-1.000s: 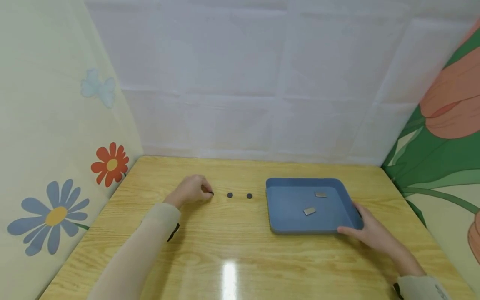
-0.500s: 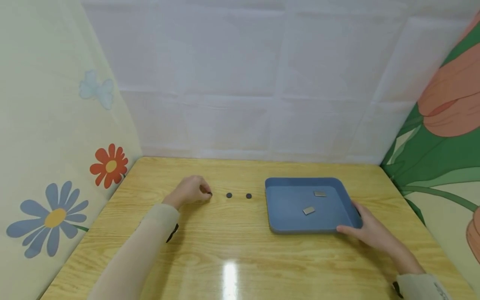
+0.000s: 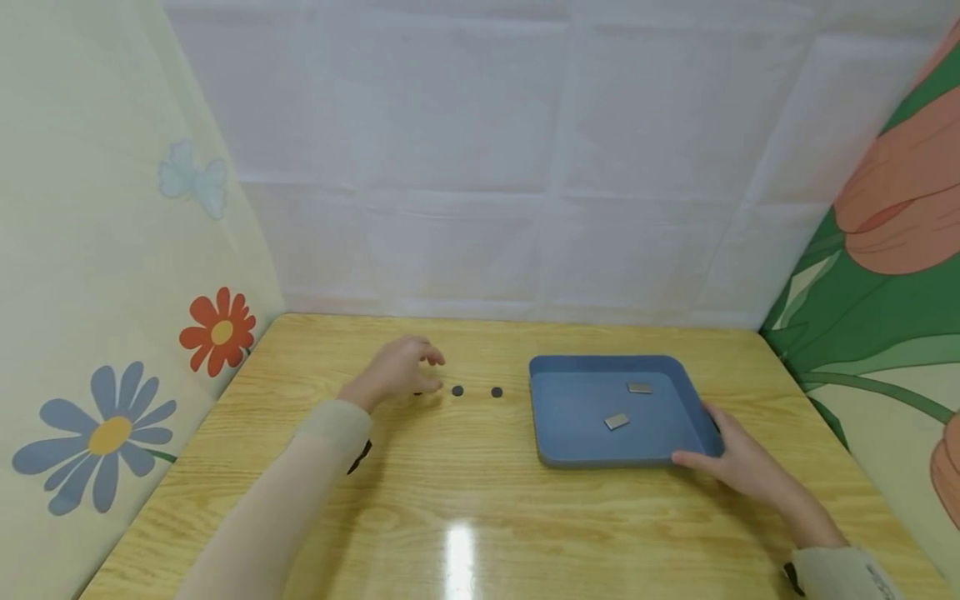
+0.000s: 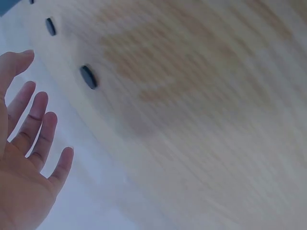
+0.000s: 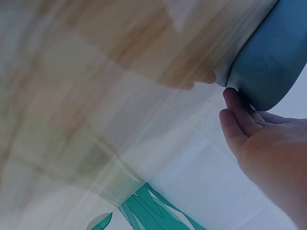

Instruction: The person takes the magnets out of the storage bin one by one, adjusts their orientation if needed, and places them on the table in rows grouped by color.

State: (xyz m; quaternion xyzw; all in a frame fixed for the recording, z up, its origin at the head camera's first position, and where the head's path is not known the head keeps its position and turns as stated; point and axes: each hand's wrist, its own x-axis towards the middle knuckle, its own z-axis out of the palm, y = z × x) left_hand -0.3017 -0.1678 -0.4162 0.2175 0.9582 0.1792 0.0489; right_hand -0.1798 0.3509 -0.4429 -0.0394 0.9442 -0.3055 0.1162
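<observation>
Over the table's left half, my left hand (image 3: 401, 369) hovers with its fingers spread and loosely bent, holding nothing. A small black disc (image 4: 88, 77) lies on the wood just below it, mostly hidden by the hand in the head view. Two more black discs, one in the middle (image 3: 457, 391) and one further right (image 3: 497, 392), continue the row towards a blue tray (image 3: 570, 425). My right hand (image 3: 742, 458) grips the tray's near right corner, thumb on the front rim and fingers along the side. Two small silver rectangular pieces, one far (image 3: 640, 387) and one nearer (image 3: 617, 422), lie inside.
The wood-grain table (image 3: 450, 475) meets a white cloth backdrop (image 3: 465, 167) at its far edge. Flower-printed panels stand at the left (image 3: 82, 275) and right (image 3: 877, 333). A bright light reflection shows near the table's front.
My left hand has let go of the leftmost black disc, lifted slightly and moved right, its fingers spreading. The disc stays on the table. My right hand and the tray have kept their place.
</observation>
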